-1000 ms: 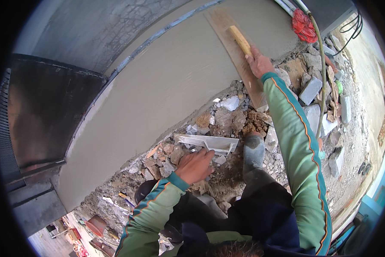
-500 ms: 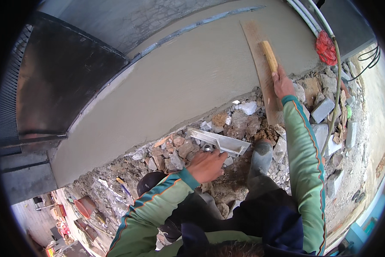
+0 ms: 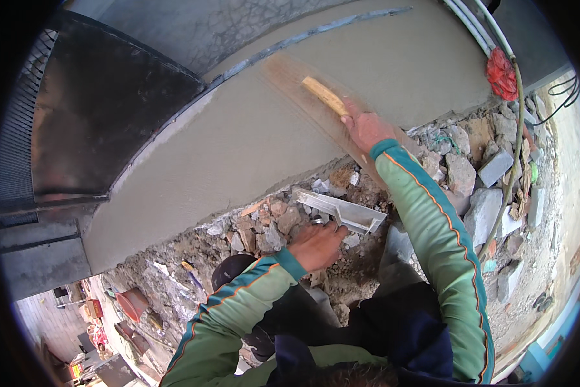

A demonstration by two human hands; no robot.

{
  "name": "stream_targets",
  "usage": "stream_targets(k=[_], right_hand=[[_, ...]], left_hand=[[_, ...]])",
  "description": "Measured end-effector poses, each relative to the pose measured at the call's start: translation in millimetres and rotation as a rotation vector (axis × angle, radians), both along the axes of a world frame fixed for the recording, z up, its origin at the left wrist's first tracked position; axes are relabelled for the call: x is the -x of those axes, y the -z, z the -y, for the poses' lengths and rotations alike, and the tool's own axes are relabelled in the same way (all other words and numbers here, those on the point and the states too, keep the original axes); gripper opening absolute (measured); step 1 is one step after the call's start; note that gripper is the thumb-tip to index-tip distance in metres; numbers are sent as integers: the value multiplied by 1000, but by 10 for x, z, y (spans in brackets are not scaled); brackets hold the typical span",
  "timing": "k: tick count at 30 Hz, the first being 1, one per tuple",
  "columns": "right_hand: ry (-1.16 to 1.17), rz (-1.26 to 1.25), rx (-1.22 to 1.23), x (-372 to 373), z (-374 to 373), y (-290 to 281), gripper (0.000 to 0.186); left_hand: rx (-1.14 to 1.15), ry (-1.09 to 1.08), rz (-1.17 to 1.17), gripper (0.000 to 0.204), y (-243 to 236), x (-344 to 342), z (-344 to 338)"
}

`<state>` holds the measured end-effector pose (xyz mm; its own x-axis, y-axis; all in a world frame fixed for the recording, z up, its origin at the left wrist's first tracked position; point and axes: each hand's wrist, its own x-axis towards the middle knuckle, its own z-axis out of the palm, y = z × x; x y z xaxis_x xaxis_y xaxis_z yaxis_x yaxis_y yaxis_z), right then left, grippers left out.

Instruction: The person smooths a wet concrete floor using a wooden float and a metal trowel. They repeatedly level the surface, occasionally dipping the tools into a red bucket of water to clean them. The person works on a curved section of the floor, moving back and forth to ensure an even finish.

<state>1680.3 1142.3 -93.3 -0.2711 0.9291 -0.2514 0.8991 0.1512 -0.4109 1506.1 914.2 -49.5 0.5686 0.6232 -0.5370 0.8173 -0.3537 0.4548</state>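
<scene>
Hands: right hand (image 3: 365,129) closed around the wooden handle (image 3: 325,96) of a long wooden float (image 3: 315,103), which lies flat against the wet grey plaster wall (image 3: 238,148). Left hand (image 3: 317,245) closed on the handle of a steel trowel (image 3: 339,211), held low over the rubble; blade roughly level, carrying a little mortar.

Wall: smooth fresh plaster, large curved band across the upper view. Dark metal panel (image 3: 109,109) at its left. Rubble heap (image 3: 470,174) of broken stone and brick along the wall foot, below both hands. White pipes (image 3: 470,26) at the upper right; red cloth bundle (image 3: 501,73) beside them. Orange bucket (image 3: 134,303) at lower left, well apart
</scene>
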Motion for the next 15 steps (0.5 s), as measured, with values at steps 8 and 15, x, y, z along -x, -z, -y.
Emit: stream_targets(k=[8, 15], right_hand=[[338, -1, -87, -938, -329, 154, 56], [374, -116, -143, -863, -326, 277, 55]], left_hand=[[-4, -44, 2, 56, -343, 34, -23], [-53, -25, 95, 62, -386, 12, 84]])
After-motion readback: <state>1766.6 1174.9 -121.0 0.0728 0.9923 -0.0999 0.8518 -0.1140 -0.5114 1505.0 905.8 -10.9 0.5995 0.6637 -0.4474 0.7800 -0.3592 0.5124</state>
